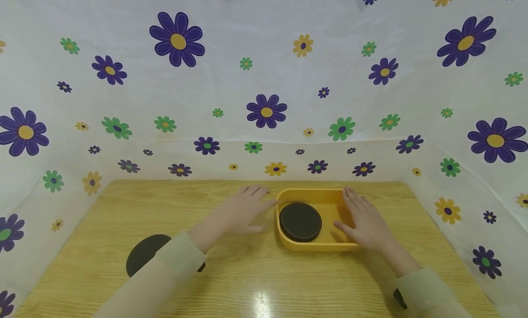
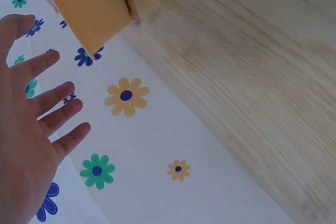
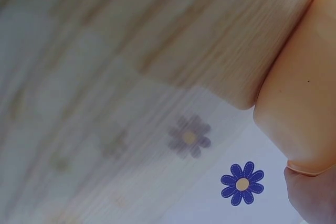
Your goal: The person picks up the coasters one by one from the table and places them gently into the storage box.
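Observation:
A yellow tray (image 1: 330, 247) with rounded corners and raised walls stands on the table right of centre. Inside its left end lies a thick black round disc (image 1: 300, 222). My left hand (image 1: 247, 210), fingers spread and holding nothing, is beside the tray's left wall. Over the right end rests my right hand (image 1: 367, 222), its fingers fairly straight along the rim and its thumb pointing inward. Part of that hand (image 3: 312, 195) shows at the tray's rim in the right wrist view. The left wrist view shows the open left palm (image 2: 31, 114) and a tray corner (image 2: 94, 9).
Another black round object (image 1: 144, 254) lies on the table at the left, partly hidden under my left forearm. The wooden table (image 1: 255, 281) is enclosed at the back and sides by a white flowered sheet (image 1: 222, 79).

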`<state>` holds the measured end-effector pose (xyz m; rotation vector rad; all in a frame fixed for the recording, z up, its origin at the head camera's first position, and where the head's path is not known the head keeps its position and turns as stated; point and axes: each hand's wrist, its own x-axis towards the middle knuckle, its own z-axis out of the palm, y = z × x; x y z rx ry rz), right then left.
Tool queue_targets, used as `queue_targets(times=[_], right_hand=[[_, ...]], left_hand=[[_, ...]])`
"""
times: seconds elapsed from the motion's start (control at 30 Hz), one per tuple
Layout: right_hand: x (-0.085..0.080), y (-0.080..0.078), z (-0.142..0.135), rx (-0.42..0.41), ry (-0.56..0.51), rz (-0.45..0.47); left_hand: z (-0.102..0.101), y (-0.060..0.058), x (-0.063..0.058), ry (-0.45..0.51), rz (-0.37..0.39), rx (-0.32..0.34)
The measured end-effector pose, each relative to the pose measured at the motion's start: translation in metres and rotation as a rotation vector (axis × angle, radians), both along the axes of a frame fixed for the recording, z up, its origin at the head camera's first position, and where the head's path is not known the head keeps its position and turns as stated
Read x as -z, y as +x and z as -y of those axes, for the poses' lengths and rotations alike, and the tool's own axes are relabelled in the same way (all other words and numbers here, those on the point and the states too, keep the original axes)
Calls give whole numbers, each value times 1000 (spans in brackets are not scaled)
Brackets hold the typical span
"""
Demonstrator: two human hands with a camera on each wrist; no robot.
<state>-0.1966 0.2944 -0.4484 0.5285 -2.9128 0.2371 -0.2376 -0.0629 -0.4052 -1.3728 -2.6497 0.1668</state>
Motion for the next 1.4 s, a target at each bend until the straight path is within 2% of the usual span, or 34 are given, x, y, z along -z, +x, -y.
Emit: queue_targets(times=[0.23, 0.67, 0.93, 1.17, 1.4], right_hand=[[1, -1, -1, -5, 3, -9], [1, -2, 0, 3, 0, 31], [0, -1, 0, -5, 9, 8], [0, 0, -2, -3, 7, -11], [0, -1, -2, -1, 8, 22]], left_hand=[[32, 8, -4, -7, -22, -37], [90, 24, -6, 67, 5, -131], [121, 35, 0, 84, -38, -147], [148, 48, 7, 107, -25, -228], [173, 58, 9, 113, -4, -290]])
